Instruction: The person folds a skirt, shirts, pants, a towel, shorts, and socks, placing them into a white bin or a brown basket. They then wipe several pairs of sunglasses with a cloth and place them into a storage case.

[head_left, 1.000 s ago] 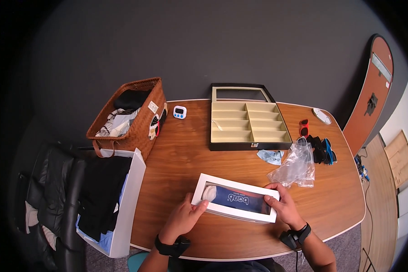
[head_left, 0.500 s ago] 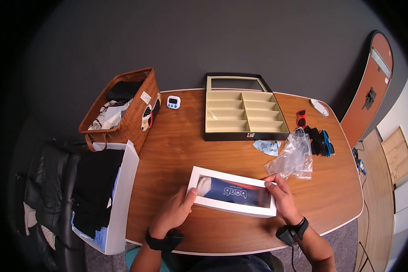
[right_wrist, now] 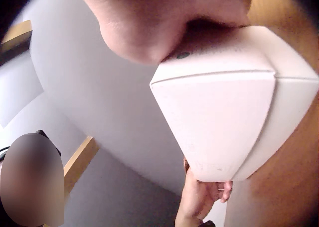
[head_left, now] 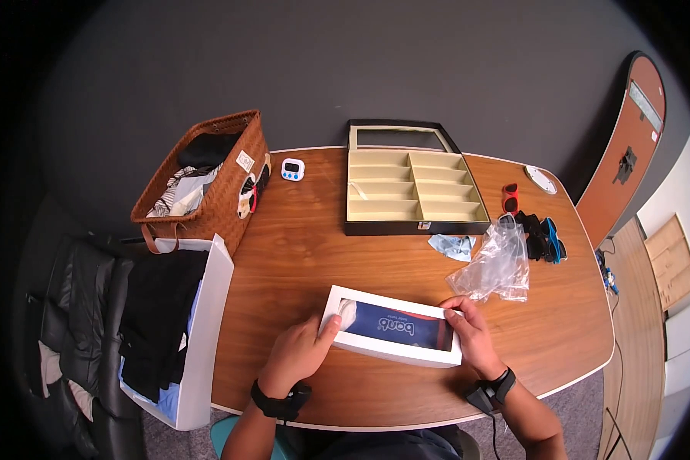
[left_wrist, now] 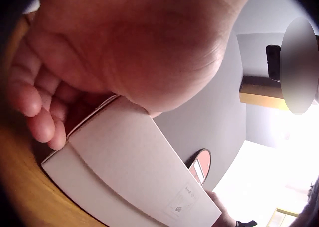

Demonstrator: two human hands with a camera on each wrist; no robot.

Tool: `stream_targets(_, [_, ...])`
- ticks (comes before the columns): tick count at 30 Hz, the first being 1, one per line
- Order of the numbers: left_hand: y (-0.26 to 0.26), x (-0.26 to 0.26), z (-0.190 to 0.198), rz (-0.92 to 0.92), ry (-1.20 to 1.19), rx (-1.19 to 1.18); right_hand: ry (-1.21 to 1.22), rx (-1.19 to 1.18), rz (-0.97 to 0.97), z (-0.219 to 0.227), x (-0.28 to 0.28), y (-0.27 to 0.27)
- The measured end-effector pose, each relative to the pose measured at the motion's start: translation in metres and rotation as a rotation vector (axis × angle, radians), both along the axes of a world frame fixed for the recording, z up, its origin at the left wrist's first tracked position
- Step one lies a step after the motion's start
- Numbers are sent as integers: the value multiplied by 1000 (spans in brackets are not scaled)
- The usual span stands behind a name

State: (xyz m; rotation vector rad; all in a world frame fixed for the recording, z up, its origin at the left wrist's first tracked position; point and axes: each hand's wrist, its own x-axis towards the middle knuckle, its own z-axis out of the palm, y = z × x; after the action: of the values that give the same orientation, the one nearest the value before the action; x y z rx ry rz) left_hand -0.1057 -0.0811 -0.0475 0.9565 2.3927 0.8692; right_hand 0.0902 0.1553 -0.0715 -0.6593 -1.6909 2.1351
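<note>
A white window box (head_left: 395, 354) is held level close over the near part of the table, between both hands. Through its clear front shows a blue packet (head_left: 391, 325) with white lettering, upside down in the head view, and a pale rolled piece at its left. My left hand (head_left: 297, 353) grips the left end, thumb on the front border and fingers behind. In the left wrist view several of its fingertips (left_wrist: 42, 127) curl by the box's end. My right hand (head_left: 474, 333) pinches the right end with its thumb on the front. Its other fingers are partly hidden by the box.
Behind the box stands an open compartment case (head_left: 418, 228). A light-blue cloth (head_left: 452, 247), a clear plastic bag (head_left: 494, 268), red sunglasses (head_left: 510, 198) and blue sunglasses (head_left: 552, 239) lie to the right. At left are a woven basket (head_left: 226, 207), a timer (head_left: 293, 169) and a white clothes box (head_left: 207, 345).
The view has tipped, so the table's things sit higher in it. The left thumb has slid from the box's lower border up onto its left end. The right hand keeps its hold.
</note>
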Motion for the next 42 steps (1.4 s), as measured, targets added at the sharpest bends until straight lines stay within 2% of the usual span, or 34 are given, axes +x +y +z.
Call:
stream_targets(1, [1, 0, -1, -1, 21, -9, -1, 0, 0, -6, 1, 1])
stream_targets(3, [2, -2, -2, -14, 22, -8, -52, 197, 13, -19, 4, 3])
stream_targets(4, [3, -2, -3, -29, 24, -6, -52, 198, 12, -21, 6, 5])
stream_targets(6, [-1, -2, -18, -31, 37, -35, -145, 402, 140, -21, 8, 9])
stream_targets(7, [-1, -2, -21, -33, 55, -63, -138, 407, 136, -17, 6, 10])
stream_targets(9, [2, -2, -17, -32, 44, -73, -100, 956, 146, -3, 4, 7])
stream_targets(11, [2, -1, -17, -28, 41, -74, -142, 914, 168, 1, 4, 9])
stream_targets(13, [2, -4, -22, -44, 50, -69, -167, 1183, 295, 15, 4, 4])
stream_targets(15, [6, 0, -15, -71, 91, -100, -65, 1410, 345, 27, 5, -9])
stream_targets(17, [5, 2, -15, -15, 15, -58, -171, 1515, 408, 32, 8, -16])
stream_targets(18, [4, 2, -17, -36, 26, -47, -254, 1490, 462, 32, 8, -16])
stream_targets(21, [6, 2, -23, -42, 15, -61, -208, 1410, 434, 36, 21, -5])
stream_targets(23, [7, 5, -25, -13, -399, 154, -266, 1337, 370, 55, 40, 12])
stream_targets(24, [11, 9, -26, -33, -427, 214, -315, 1256, 321, 64, 51, 24])
stream_targets(26, [18, 17, -33, -74, -430, 228, -262, 1320, 59, 71, 74, 60])
stream_targets(29, [29, 25, -35, -124, -400, 232, -264, 1130, -383, 77, 112, 127])
stream_targets(31, [34, 28, -39, -149, -428, 255, -423, 1170, -640, 71, 143, 186])
stream_targets(33, [35, 31, -37, -160, -390, 226, -550, 1181, -838, 64, 172, 238])
stream_targets(34, [35, 32, -36, -170, -347, 199, -669, 1266, -898, 62, 185, 253])
stream_targets(37, [34, 30, -40, -170, -337, 200, -974, 1053, -851, 54, 206, 279])
stream_targets(39, [32, 27, -45, -146, -395, 221, -1094, 1047, -756, 25, 214, 291])
stream_targets(40, [31, 26, -47, -126, -454, 241, -1146, 1131, -802, 11, 215, 293])
stream_targets(42, [32, 23, -49, -111, -484, 255, -1161, 1196, -738, 13, 213, 296])
